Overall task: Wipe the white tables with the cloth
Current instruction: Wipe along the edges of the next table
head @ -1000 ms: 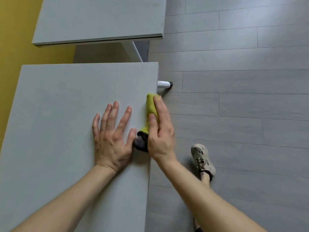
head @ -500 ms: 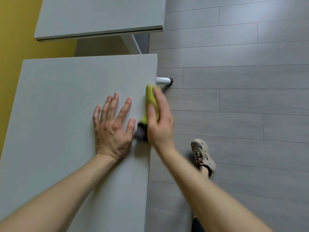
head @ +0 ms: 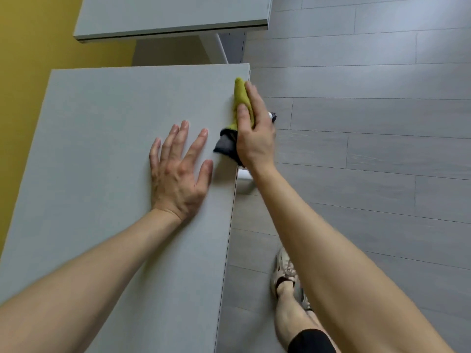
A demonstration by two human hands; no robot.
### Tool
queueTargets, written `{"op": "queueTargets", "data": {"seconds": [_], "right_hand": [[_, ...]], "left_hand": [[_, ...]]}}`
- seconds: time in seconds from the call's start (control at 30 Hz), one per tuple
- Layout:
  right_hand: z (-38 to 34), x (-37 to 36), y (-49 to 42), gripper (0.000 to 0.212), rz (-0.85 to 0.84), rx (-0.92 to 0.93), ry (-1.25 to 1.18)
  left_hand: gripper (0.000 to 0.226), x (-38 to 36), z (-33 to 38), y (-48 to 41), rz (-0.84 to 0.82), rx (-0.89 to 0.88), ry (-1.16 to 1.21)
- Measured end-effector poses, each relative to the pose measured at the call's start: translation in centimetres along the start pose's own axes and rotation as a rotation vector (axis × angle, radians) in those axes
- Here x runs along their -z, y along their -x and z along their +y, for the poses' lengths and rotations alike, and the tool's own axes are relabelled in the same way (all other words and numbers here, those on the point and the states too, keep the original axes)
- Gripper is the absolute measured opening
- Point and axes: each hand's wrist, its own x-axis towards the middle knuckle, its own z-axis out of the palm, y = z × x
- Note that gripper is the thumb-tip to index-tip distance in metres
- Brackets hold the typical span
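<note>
The near white table (head: 102,149) fills the left half of the head view. My left hand (head: 179,171) lies flat on its top, fingers spread, holding nothing. My right hand (head: 254,131) presses a yellow-green and dark grey cloth (head: 242,98) against the table's right edge, near the far right corner. The cloth's grey end (head: 225,145) sticks out below my thumb onto the tabletop. A second white table (head: 173,16) stands further back, separated by a gap.
A yellow wall (head: 30,47) runs along the left side. Grey plank floor (head: 369,161) lies to the right. A white table leg (head: 216,47) slants in the gap between the tables. My foot in a pale shoe (head: 284,271) stands beside the table's edge.
My right hand has slid the cloth along the table's right edge toward the far corner. My left hand stays flat in the same spot on the tabletop.
</note>
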Motion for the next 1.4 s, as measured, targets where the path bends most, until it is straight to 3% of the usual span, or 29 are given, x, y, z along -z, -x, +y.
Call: {"op": "queueTargets", "data": {"seconds": [0.23,0.3,0.53,0.8,1.07,1.2,1.33,1.4], "right_hand": [[2.0,4.1,26.3,0.058,-0.19,-0.005,-0.002],[1.6,3.9,24.8,0.056,-0.172,-0.026,0.017],[0.3,2.4,6.1,0.053,-0.033,-0.007,0.018],[1.3,4.3,22.7,0.052,-0.059,-0.011,-0.021],[0.1,3.8,5.7,0.06,-0.063,-0.075,0.012],[0.9,3.8,15.2,0.052,-0.059,-0.013,0.061],[2.5,5.1,32.8,0.053,-0.117,0.013,0.099],[2.7,5.2,35.6,0.053,-0.125,-0.006,0.119]], "left_hand": [[0.064,-0.2,0.2,0.1,-0.008,-0.011,0.004],[0.065,-0.1,0.5,0.1,-0.013,-0.009,0.005],[0.066,-0.1,1.5,0.1,-0.031,-0.019,-0.008],[0.064,-0.1,2.6,0.0,-0.023,-0.026,0.012],[0.044,0.6,2.6,0.9,0.093,-0.014,0.078],[0.052,2.1,1.5,6.5,-0.07,-0.106,0.113],[0.055,4.3,0.4,19.6,-0.067,-0.041,0.129],[0.057,4.5,0.4,24.2,-0.089,-0.007,0.105]]}}
